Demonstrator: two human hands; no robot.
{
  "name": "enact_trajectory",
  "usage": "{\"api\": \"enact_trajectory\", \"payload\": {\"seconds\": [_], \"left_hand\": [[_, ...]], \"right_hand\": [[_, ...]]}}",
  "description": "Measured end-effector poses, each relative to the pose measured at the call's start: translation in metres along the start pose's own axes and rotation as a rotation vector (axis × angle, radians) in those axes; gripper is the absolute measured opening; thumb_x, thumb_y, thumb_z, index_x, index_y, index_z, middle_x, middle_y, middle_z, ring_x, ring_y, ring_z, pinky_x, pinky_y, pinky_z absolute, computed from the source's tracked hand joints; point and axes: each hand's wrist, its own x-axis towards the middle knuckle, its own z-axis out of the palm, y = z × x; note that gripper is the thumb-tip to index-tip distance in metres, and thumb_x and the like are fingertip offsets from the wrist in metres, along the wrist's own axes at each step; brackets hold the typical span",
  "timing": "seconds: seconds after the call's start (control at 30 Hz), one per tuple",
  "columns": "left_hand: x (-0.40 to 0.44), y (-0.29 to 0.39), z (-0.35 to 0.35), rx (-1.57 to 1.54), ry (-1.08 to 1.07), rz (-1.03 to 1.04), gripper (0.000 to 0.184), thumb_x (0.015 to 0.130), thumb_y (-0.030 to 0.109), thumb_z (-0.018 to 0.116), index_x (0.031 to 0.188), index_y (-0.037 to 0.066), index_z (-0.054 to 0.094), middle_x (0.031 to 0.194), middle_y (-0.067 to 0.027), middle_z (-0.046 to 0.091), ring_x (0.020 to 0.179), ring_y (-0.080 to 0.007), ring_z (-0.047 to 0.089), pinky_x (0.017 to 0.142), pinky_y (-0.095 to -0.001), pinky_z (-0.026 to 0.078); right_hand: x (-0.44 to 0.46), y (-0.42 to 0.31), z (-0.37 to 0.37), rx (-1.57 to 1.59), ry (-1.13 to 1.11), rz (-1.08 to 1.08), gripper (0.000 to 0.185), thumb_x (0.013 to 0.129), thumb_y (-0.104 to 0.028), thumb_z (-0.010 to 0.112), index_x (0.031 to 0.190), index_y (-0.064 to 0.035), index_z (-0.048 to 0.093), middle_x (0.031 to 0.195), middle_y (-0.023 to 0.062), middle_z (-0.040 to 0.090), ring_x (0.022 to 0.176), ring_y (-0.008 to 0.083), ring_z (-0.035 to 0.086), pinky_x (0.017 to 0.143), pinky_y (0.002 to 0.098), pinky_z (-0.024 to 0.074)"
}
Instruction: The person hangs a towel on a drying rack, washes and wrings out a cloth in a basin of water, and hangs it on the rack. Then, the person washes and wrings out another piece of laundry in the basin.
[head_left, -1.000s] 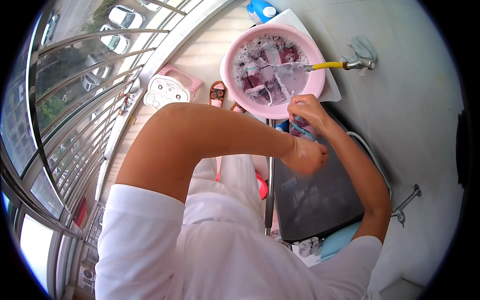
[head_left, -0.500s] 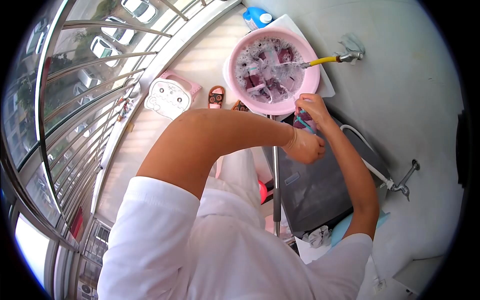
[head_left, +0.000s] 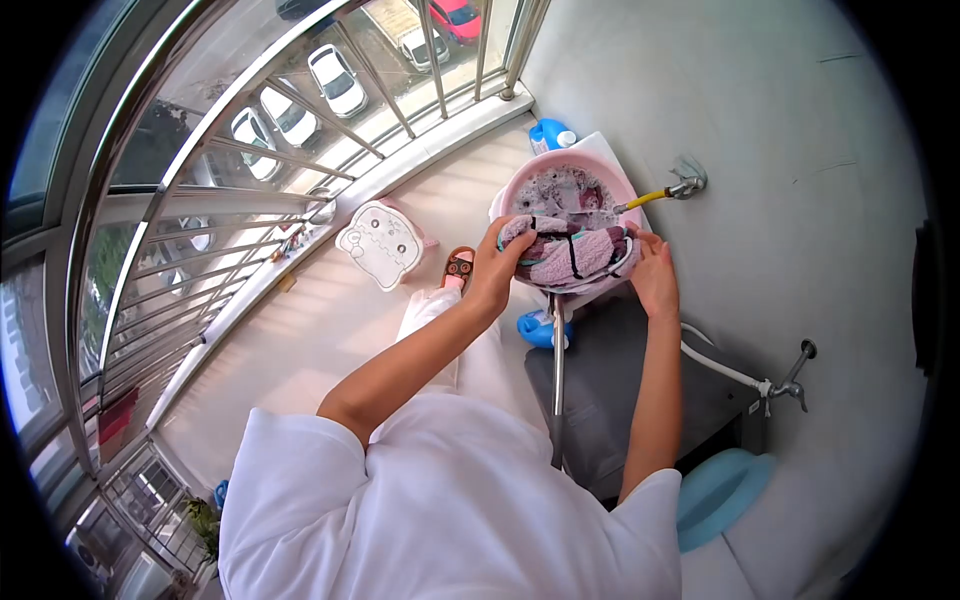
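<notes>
A fuzzy pink and maroon cloth [head_left: 575,258] with black bands and teal edging is stretched out over the front part of the pink basin [head_left: 624,180]. My left hand [head_left: 490,268] grips its left end, thumb on top. At the other end, my right hand [head_left: 654,274] pinches the edge with its fingers. Behind the cloth, foamy water [head_left: 565,190] fills the basin, and more maroon fabric shows in it. The basin's front rim is mostly hidden by the cloth.
A yellow hose [head_left: 645,199] runs from the wall tap [head_left: 688,184] into the basin. In front stands a metal pole [head_left: 558,385] beside a dark grey surface [head_left: 620,375]. A blue bottle [head_left: 538,329], a white stool [head_left: 382,246] and a pale blue basin [head_left: 722,495] are nearby.
My hands have moved from close together on the bunched, twisted cloth to wide apart. The cloth is now spread out before the basin's middle. The camera view has also shifted.
</notes>
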Motion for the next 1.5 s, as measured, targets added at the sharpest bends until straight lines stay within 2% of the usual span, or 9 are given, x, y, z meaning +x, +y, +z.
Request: {"api": "enact_trajectory", "payload": {"seconds": [0.07, 0.13, 0.23, 0.47, 0.63, 0.9, 1.17, 1.33, 1.5], "left_hand": [[-0.027, 0.016, -0.024, 0.072, 0.059, 0.092, 0.030, 0.083, 0.010, 0.064, 0.111, 0.005, 0.054, 0.099, -0.0031, 0.058, 0.092, -0.0122, 0.055, 0.082, -0.0250, 0.044], [-0.057, 0.031, -0.048, 0.252, 0.090, 0.255, 0.030, 0.081, 0.008, 0.066, 0.109, 0.005, 0.056, 0.099, -0.0026, 0.058, 0.091, -0.0117, 0.055, 0.081, -0.0244, 0.045], [-0.099, 0.047, -0.083, 0.319, 0.112, 0.408, 0.032, 0.076, 0.002, 0.070, 0.105, 0.004, 0.058, 0.104, -0.0021, 0.056, 0.097, -0.0121, 0.054, 0.086, -0.0253, 0.043], [-0.216, 0.087, -0.157, 0.454, 0.026, 0.586, 0.039, 0.069, -0.002, 0.073, 0.106, 0.004, 0.062, 0.110, -0.0046, 0.053, 0.111, -0.0183, 0.048, 0.098, -0.0297, 0.035], [-0.287, 0.118, -0.220, 0.309, -0.024, 0.653, 0.044, 0.068, 0.000, 0.073, 0.110, 0.006, 0.060, 0.111, -0.0051, 0.057, 0.115, -0.0186, 0.049, 0.098, -0.0303, 0.036], [-0.390, 0.135, -0.364, 1.200, 0.509, 0.843, 0.074, 0.062, 0.012, 0.080, 0.127, 0.007, 0.046, 0.129, -0.0133, 0.049, 0.123, -0.0340, 0.042, 0.104, -0.0415, 0.035], [-0.418, 0.130, -0.412, 0.489, 0.387, 0.932, 0.044, 0.072, 0.009, 0.075, 0.112, 0.005, 0.059, 0.110, -0.0077, 0.062, 0.102, -0.0224, 0.058, 0.092, -0.0348, 0.044], [-0.445, 0.171, -0.405, -0.226, 0.482, 0.676, 0.024, 0.082, 0.005, 0.066, 0.105, 0.003, 0.060, 0.089, -0.0039, 0.065, 0.075, -0.0105, 0.063, 0.066, -0.0249, 0.053], [-0.444, 0.180, -0.409, -0.476, 0.404, 0.551, 0.016, 0.085, 0.011, 0.063, 0.098, 0.003, 0.057, 0.085, -0.0027, 0.063, 0.075, -0.0101, 0.062, 0.068, -0.0256, 0.051]], "right_hand": [[0.017, 0.043, -0.064, -0.887, 0.330, 0.390, 0.038, 0.084, -0.039, 0.063, 0.105, -0.0085, 0.058, 0.116, 0.0087, 0.058, 0.107, 0.0254, 0.055, 0.088, 0.0414, 0.0446], [-0.006, 0.060, -0.040, -2.006, -0.034, -0.289, 0.033, 0.080, -0.026, 0.070, 0.101, -0.0034, 0.059, 0.102, 0.0056, 0.061, 0.093, 0.0214, 0.061, 0.075, 0.0344, 0.0488], [-0.020, 0.091, 0.041, -1.158, -0.112, -0.211, 0.032, 0.079, -0.019, 0.071, 0.103, -0.0015, 0.059, 0.096, 0.0091, 0.062, 0.087, 0.0205, 0.062, 0.073, 0.0305, 0.0491], [-0.064, 0.149, 0.198, -0.626, -0.691, 0.161, 0.071, 0.081, -0.027, 0.070, 0.139, -0.0062, 0.033, 0.139, 0.0144, 0.038, 0.121, 0.0266, 0.046, 0.098, 0.0365, 0.0393], [-0.108, 0.169, 0.291, -0.755, -1.110, 0.345, 0.056, 0.076, -0.016, 0.074, 0.126, -0.0055, 0.051, 0.113, 0.0038, 0.058, 0.104, 0.0166, 0.055, 0.092, 0.0315, 0.0434], [-0.214, 0.157, 0.485, -1.195, -1.262, -0.752, 0.026, 0.062, -0.012, 0.071, 0.082, -0.0036, 0.057, 0.073, 0.0119, 0.056, 0.069, 0.0313, 0.055, 0.066, 0.0387, 0.0415], [-0.301, 0.199, 0.612, -1.062, -1.562, -0.959, 0.037, 0.055, -0.010, 0.073, 0.086, -0.0045, 0.054, 0.077, 0.0089, 0.056, 0.072, 0.0284, 0.056, 0.069, 0.0363, 0.0406], [-0.251, 0.217, 0.646, -1.345, -1.043, -1.260, 0.059, 0.065, -0.009, 0.073, 0.120, -0.0073, 0.049, 0.128, 0.0110, 0.048, 0.112, 0.0325, 0.048, 0.096, 0.0430, 0.0362], [-0.250, 0.275, 0.583, -1.185, -1.172, -0.774, 0.073, 0.070, -0.018, 0.075, 0.132, -0.0064, 0.040, 0.134, 0.0186, 0.043, 0.124, 0.0343, 0.042, 0.101, 0.0411, 0.0365]]}}
